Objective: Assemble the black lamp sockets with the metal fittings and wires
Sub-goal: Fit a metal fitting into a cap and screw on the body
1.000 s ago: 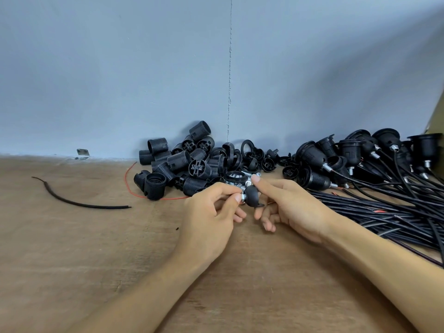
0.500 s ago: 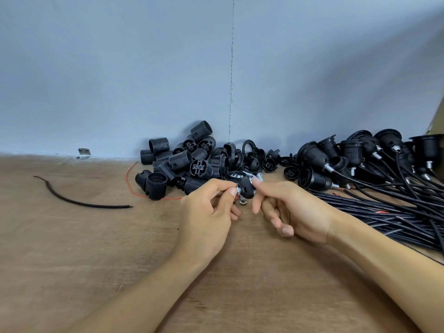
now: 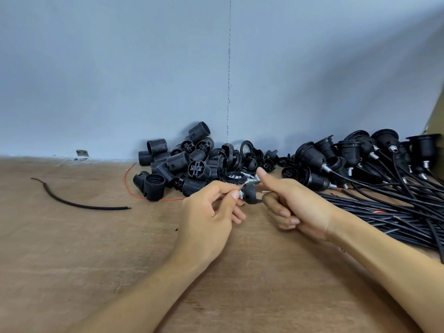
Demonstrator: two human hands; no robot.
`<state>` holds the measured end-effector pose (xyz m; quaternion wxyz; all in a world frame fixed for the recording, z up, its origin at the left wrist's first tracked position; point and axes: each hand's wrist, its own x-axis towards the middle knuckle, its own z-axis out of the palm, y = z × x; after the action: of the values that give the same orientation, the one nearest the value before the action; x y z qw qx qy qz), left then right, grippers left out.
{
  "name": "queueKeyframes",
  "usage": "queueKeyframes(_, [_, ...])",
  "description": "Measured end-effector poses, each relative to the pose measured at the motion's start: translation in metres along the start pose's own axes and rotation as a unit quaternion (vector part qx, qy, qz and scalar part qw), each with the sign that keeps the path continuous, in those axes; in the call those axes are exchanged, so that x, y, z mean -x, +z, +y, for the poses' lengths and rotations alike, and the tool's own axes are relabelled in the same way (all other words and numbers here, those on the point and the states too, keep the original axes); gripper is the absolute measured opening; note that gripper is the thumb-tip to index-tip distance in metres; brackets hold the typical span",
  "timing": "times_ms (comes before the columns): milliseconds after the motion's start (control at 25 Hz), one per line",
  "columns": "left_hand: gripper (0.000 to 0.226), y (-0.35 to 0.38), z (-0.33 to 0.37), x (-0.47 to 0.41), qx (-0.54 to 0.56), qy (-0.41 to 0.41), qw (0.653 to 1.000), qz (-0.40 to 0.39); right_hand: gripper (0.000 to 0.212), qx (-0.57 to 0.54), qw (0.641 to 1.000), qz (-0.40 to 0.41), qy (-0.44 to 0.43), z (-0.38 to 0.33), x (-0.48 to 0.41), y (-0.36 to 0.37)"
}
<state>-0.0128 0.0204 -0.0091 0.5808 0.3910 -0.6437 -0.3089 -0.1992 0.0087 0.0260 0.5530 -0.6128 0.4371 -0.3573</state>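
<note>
The small round black cap (image 3: 251, 193) is in the middle of the frame, between the two hands, just above the wooden table (image 3: 96, 260). A shiny metal fitting (image 3: 240, 195) sticks out of its left side. The left hand (image 3: 209, 217) pinches that fitting with thumb and first finger. The right hand (image 3: 295, 207) is right beside the cap. Its curled fingers touch the cap's rim and one finger points up. I cannot tell if it holds the cap. Just behind the hands lies a heap of black sockets (image 3: 173, 167). At the right lie done sockets (image 3: 312, 155) on long black wires (image 3: 384, 212). A thin red wire (image 3: 127, 182) and a short black wire piece (image 3: 108, 208) lie at the left.
</note>
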Motion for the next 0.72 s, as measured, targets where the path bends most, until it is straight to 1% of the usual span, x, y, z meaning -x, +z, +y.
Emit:
queueKeyframes(40, [0.024,0.0003,-0.0004,-0.0005,-0.002,0.005,1.000,0.010,0.087,0.012,1.000,0.000,0.017,0.0001,-0.0001,-0.0005])
queueKeyframes(80, [0.023,0.0004,-0.0014,-0.0013,-0.006,0.009,1.000,0.021,0.095,0.016,0.999,-0.009,0.028,-0.0001,0.0000,-0.0008])
queueKeyframes(120, [0.022,0.0003,-0.0027,-0.0022,-0.010,0.010,0.999,0.031,0.093,0.011,0.999,-0.023,0.031,-0.0008,0.0002,-0.0008])
queueKeyframes(240, [0.021,-0.0004,-0.0056,-0.0044,-0.014,-0.003,0.999,0.035,0.075,-0.066,0.996,-0.054,0.008,-0.0038,0.0000,-0.0012])
queueKeyframes(280, [0.021,-0.0002,-0.0057,-0.0043,-0.015,-0.005,0.999,0.031,0.072,-0.085,0.995,-0.055,0.001,-0.0044,-0.0001,-0.0024])
queueKeyframes(360, [0.023,0.0001,-0.0047,-0.0027,-0.017,-0.001,1.000,0.022,0.067,-0.085,0.996,-0.041,-0.002,-0.0039,-0.0007,-0.0031])
queueKeyframes(520, [0.024,0.0007,-0.0033,-0.0010,-0.007,0.013,1.000,0.022,0.073,-0.048,0.999,-0.015,0.018,-0.0011,-0.0002,-0.0022])
queueKeyframes(640, [0.021,0.0000,-0.0044,-0.0018,-0.005,0.019,0.999,0.032,0.072,-0.021,0.997,-0.065,0.039,-0.0033,0.0024,-0.0041])
queueKeyframes(720, [0.019,-0.0005,-0.0057,-0.0029,-0.012,0.017,0.999,0.035,0.070,-0.044,0.992,-0.115,0.040,-0.0068,0.0031,-0.0073])
